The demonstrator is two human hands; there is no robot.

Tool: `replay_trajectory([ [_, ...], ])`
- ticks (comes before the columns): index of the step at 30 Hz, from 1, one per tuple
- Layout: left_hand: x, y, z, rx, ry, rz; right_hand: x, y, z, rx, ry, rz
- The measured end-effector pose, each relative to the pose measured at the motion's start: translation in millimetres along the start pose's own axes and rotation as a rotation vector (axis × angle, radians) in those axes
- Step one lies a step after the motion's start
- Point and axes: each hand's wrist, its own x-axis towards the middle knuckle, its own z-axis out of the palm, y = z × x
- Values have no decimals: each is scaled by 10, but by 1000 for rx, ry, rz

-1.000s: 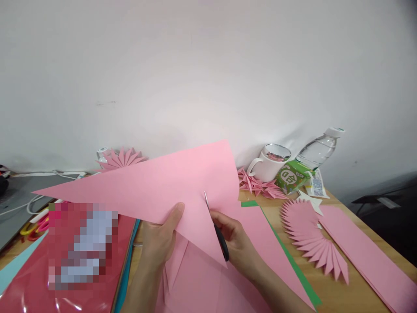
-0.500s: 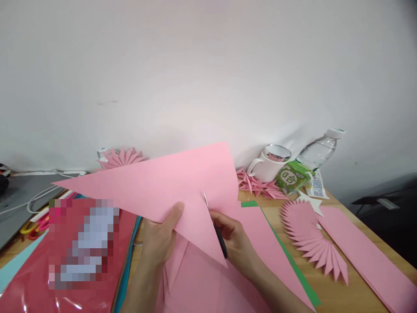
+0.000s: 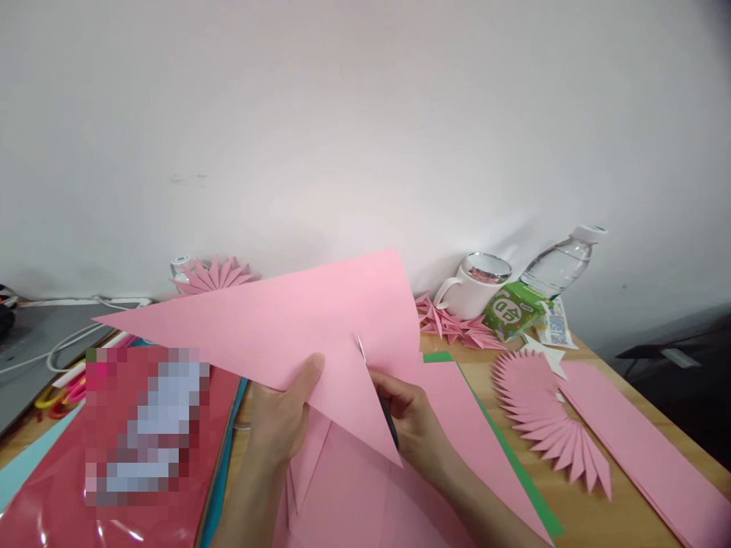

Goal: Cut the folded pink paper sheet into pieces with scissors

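A large sheet of pink paper (image 3: 285, 312) is held up off the table, with a cut running into it from its right lower side. My left hand (image 3: 288, 407) pinches its lower edge, thumb on top and fingers hidden beneath. My right hand (image 3: 408, 415) grips a pair of scissors (image 3: 390, 426) by the black handles. One metal blade tip shows above the paper, inside the cut; the other blade is hidden. Below lie more pink sheets (image 3: 354, 487), with a green sheet (image 3: 537, 506) showing along their right edge.
At right are a pleated pink paper fan (image 3: 531, 403), stacked pink strips (image 3: 645, 449), a white mug (image 3: 474, 285), a green box (image 3: 514, 310) and a leaning water bottle (image 3: 563, 262). Left are a red plastic-wrapped pack (image 3: 217, 426) and white cables (image 3: 57, 354). A wall (image 3: 343, 137) stands behind.
Almost nothing differs. The scissors handles have tilted slightly under the paper's cut edge, and the lower right paper corner has shifted a little to the right.
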Motion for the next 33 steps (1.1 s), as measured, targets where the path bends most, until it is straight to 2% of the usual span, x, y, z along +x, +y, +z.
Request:
replay_trajectory([
  [3, -1, -5, -8, 9, -43, 23, -7, 7, -3, 0, 3, 11],
  [33, 9, -17, -30, -13, -54, -14, -17, 19, 26, 103, 7, 13],
])
